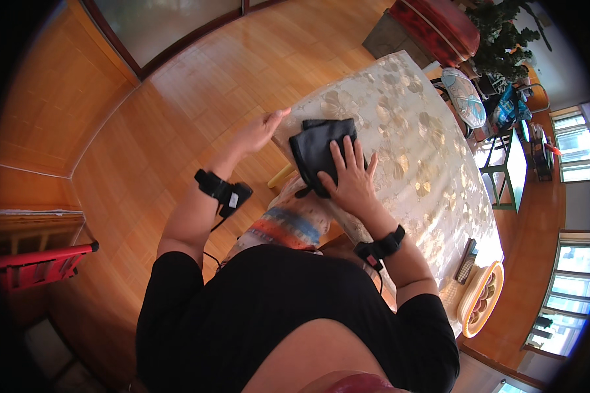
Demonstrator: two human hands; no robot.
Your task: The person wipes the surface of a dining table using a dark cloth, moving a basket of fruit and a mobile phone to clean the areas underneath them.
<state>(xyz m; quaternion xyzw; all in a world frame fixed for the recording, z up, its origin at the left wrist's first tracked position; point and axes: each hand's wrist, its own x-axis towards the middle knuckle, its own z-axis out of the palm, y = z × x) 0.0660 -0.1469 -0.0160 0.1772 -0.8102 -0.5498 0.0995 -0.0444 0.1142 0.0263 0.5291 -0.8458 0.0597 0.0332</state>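
A folded black cloth item (319, 147), slightly glossy, lies on the near left corner of a table covered with a flowered, shiny tablecloth (413, 147). Part of its near edge sticks out past the table's edge. My right hand (351, 182) rests flat on it, fingers spread, palm down. My left hand (260, 131) is raised to the left of the cloth item, its fingertips near the table's edge, holding nothing that I can see. What the black item is exactly, I cannot tell. Both forearms wear black straps with small devices.
Toward the table's right end are a remote control (466, 260) and an oval basket (482, 299) with round things in it. A cushioned chair (462, 98) stands beyond the far side. A red folding frame (44, 265) is at the left. Below the table's corner shows a yellow leg (281, 176).
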